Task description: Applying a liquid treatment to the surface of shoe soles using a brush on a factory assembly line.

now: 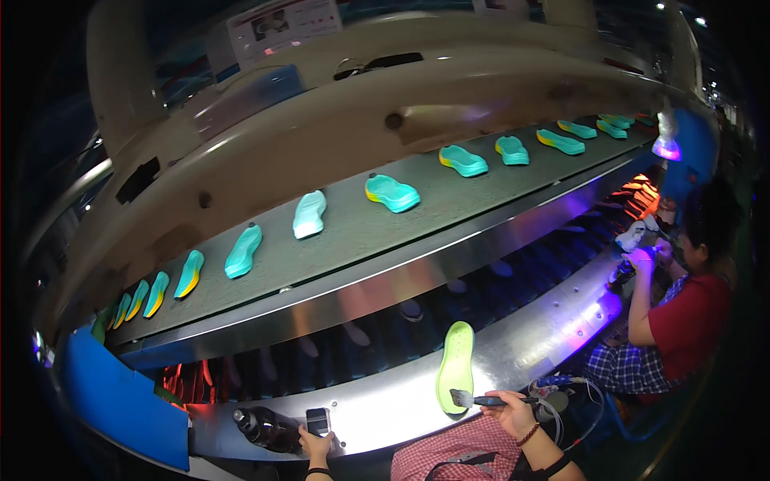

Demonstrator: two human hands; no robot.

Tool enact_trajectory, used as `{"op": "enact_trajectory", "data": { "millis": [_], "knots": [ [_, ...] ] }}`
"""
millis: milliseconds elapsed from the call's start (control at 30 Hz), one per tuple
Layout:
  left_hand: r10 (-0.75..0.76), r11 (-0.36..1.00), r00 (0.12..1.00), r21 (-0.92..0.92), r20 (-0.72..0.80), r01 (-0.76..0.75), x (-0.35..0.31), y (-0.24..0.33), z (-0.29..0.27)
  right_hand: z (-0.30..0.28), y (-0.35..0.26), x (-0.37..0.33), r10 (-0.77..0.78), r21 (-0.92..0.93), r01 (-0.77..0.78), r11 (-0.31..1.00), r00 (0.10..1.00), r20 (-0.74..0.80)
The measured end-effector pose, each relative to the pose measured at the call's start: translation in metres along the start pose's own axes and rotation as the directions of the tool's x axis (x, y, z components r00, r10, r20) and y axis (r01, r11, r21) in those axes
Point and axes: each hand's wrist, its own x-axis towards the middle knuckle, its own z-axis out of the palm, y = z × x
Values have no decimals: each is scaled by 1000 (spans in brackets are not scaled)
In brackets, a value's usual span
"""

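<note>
My right hand (510, 414) is closed around the dark handle of a brush (463, 398). A thin cable or hose runs from beside that hand. The bristles rest on the heel or toe end of a yellow-green shoe sole (455, 361), which lies lengthwise on the metal ledge. At the ledge's front edge, my left hand (316, 443) has its fingers at the lower end of a small dark phone-like device (318, 420) with a pale face. Just left of it lies a dark bottle (267, 428), tilted on its side.
Beyond the ledge (377, 417), a raised dark belt (273, 272) carries a row of turquoise soles (393, 193), some yellow-edged. Dim soles lie on a lower level below it. Orange glows show at both ends. At right, a seated co-worker (682, 305) handles a white shoe part under violet light.
</note>
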Motion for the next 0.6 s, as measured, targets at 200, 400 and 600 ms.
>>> {"op": "enact_trajectory", "data": {
  "millis": [200, 400, 600],
  "knots": [
    [55, 998, 998, -3, 15, -55, 0, 3, 0, -9, 1, 0, -27, 45, 28, 999, 999, -34],
    [239, 955, 968, 161, 71, -248, 7, 14, -13, -4, 0, -1, -16, 25, 18, 1000, 998, -61],
    [707, 646, 671, -182, -223, -741, -34, 168, -154, -24, 0, 7, -59, 17, 61, 998, 991, -118]
  ]
}}
